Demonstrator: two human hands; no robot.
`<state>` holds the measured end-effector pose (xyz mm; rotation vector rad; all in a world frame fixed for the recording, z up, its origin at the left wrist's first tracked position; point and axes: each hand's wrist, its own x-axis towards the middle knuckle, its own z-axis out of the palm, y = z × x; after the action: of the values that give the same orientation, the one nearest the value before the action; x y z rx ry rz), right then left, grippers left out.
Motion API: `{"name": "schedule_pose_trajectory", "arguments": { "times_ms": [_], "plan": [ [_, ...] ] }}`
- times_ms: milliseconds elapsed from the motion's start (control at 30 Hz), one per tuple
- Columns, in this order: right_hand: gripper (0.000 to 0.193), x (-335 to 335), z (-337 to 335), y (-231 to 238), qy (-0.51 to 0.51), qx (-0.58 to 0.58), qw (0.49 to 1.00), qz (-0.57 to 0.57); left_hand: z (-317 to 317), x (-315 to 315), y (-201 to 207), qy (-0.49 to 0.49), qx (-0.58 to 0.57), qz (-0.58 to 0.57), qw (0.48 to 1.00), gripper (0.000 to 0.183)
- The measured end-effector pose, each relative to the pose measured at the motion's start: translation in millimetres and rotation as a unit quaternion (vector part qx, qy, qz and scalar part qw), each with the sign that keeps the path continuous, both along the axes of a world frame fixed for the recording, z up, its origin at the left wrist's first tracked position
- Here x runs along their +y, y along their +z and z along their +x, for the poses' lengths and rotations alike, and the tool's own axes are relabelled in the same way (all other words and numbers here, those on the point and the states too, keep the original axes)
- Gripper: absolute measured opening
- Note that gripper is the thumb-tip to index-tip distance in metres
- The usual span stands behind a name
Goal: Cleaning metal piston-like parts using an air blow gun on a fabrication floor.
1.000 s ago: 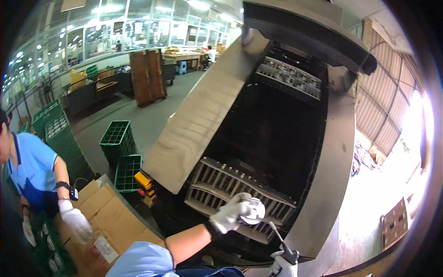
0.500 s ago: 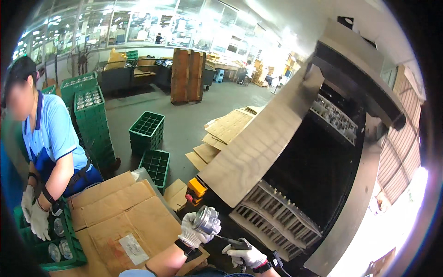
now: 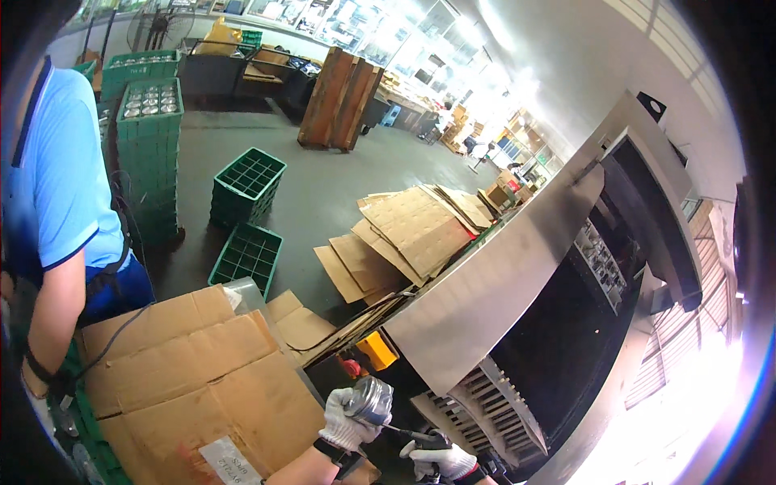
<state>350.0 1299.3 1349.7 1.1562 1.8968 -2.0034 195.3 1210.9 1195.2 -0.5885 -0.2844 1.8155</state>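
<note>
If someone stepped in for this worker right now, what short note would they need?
Left hand: gloved, closed around a round silvery metal part, held up above the flattened cardboard.
Right hand: gloved, low by the machine's slatted rack, gripping a dark tool; a thin rod runs from it toward the part.
Done: part is in hand.
Left: it is not yet set down anywhere.
</note>
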Motion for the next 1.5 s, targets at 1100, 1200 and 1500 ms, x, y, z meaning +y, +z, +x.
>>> {"name": "schedule_pose_trajectory", "arguments": {
  "times_ms": [1100,1200,1500],
  "plan": [
    [0.029,22.3,-9.0,-12.0,0.082,-0.094,0.990,-0.068,-6.7,-0.1,-9.3,0.078,0.061,0.048,0.994,0.058],
    [0.018,8.5,0.1,9.6,0.050,-0.019,0.998,-0.042,-7.2,3.1,4.9,0.045,0.081,0.131,0.987,0.059],
    [0.017,24.6,104.8,4.8,-0.011,0.073,0.993,-0.096,40.3,-10.2,51.9,0.025,0.188,0.199,0.962,0.068]
  ]
}}
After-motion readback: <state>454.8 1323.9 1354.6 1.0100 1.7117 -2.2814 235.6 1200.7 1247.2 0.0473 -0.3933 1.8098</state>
